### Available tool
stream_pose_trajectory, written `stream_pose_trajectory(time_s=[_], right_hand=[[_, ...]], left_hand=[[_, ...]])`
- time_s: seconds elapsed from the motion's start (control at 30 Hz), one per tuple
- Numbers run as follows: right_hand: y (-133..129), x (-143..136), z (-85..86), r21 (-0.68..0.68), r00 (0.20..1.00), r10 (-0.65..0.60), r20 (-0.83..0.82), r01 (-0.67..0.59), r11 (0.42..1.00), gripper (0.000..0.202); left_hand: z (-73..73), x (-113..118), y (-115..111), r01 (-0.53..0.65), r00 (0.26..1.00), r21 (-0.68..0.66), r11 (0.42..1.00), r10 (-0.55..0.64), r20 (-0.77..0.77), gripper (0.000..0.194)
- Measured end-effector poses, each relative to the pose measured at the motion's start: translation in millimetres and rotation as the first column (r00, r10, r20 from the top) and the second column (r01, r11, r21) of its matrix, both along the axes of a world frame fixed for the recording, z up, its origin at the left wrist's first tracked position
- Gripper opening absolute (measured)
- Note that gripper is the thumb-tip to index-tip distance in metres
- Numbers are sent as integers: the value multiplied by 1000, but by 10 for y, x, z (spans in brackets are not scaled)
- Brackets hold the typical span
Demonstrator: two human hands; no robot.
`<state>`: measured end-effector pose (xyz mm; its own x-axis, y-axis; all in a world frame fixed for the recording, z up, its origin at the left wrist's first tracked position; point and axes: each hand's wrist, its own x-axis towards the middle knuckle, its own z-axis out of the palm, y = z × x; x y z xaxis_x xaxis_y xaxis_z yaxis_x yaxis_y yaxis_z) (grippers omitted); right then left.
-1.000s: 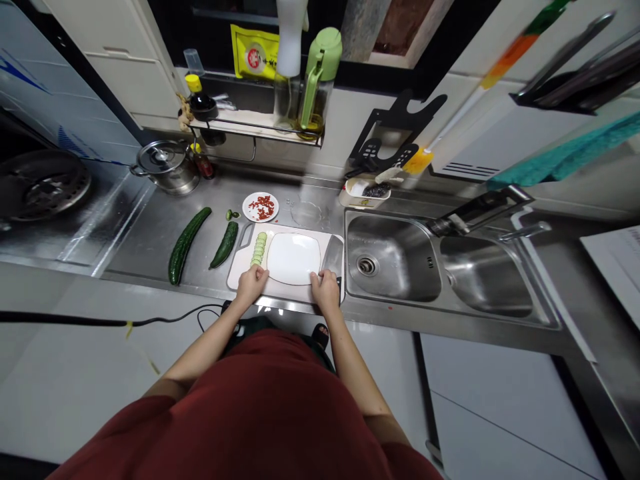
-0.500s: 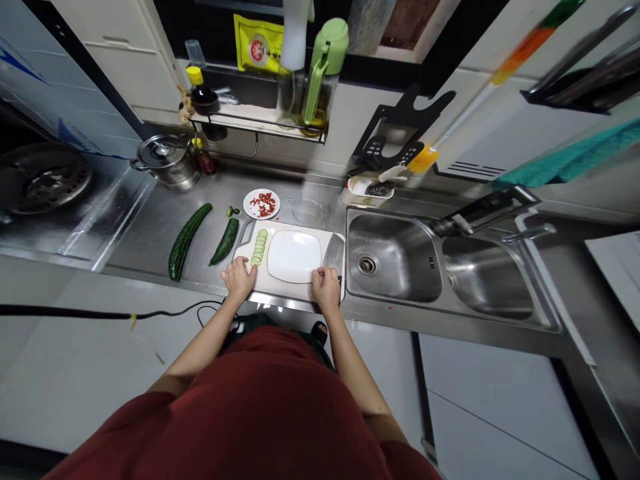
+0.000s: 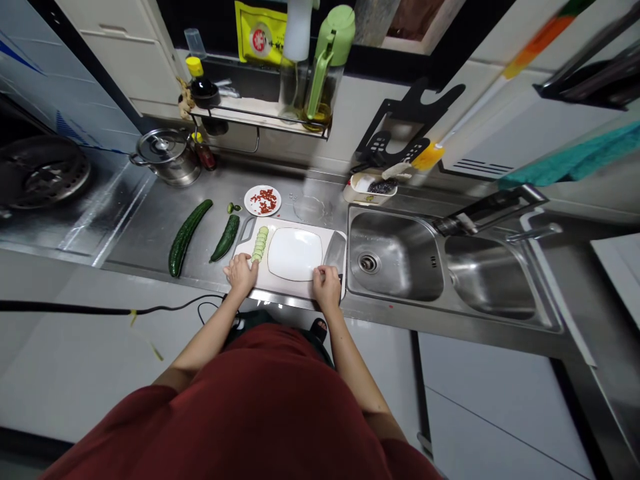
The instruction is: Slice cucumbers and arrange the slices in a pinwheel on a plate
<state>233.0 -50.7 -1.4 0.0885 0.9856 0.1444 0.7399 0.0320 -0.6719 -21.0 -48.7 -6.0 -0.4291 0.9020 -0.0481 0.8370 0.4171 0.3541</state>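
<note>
On a light cutting board (image 3: 295, 288) lies a white plate (image 3: 295, 253) with a thin dark rim line. My right hand (image 3: 327, 287) has its fingers closed at the plate's near right corner. A knife (image 3: 335, 249) rests on the board's right side, its handle partly hidden by that hand. My left hand (image 3: 241, 275) is at the board's near left edge, thumb apart from the fingers. The thumb tip touches or nearly touches the near end of a row of cucumber slices (image 3: 261, 243). Left of the board are a cut cucumber (image 3: 225, 239) and a longer whole cucumber (image 3: 189, 238).
Behind the board sit a small plate of chopped red pieces (image 3: 263, 201) and cucumber ends (image 3: 233, 208). A double sink (image 3: 395, 257) adjoins on the right. A lidded pot (image 3: 168, 157) stands back left, below a wall shelf (image 3: 260, 115) with bottles.
The view has shifted slightly. My left thumb sits a little farther up at the near end of the slices; my right hand stays at the plate's corner.
</note>
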Motion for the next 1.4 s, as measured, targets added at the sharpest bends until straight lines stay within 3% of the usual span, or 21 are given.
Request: stream_pose_trajectory(time_s=[0.2, 0.5, 0.73, 0.93, 1.03, 1.17, 1.27, 1.4], right_hand=[[-3, 17, 2, -6, 1000, 2, -2, -2, 1000, 30], [10, 31, 9, 19, 1000, -7, -2, 7, 1000, 29], [24, 3, 49, 5, 1000, -1, -24, 1, 1000, 29], [124, -79, 212, -2, 997, 41, -67, -41, 999, 29], [169, -176, 323, -19, 980, 162, -111, -166, 986, 28], [213, -322, 429, 2, 910, 389, -143, -393, 920, 29], [241, -385, 460, 13, 885, 450, -123, -452, 892, 26], [267, -383, 467, -5, 896, 424, -129, -429, 903, 21]], left_hand=[[25, 17, 1, -11, 999, -6, 1000, 11, 40, 26], [-16, 41, 12, -32, 986, 97, 995, 15, 164, 15], [65, 78, 25, -73, 951, 132, 989, 29, 308, 18], [192, 218, 116, -25, 806, 202, 979, -100, 583, 20], [257, 340, 145, 39, 717, 233, 972, -189, 671, 21], [309, 496, 163, 132, 603, 280, 951, -301, 739, 22], [326, 559, 180, 170, 574, 318, 933, -356, 737, 22], [349, 579, 202, 191, 565, 312, 931, -364, 740, 22]])
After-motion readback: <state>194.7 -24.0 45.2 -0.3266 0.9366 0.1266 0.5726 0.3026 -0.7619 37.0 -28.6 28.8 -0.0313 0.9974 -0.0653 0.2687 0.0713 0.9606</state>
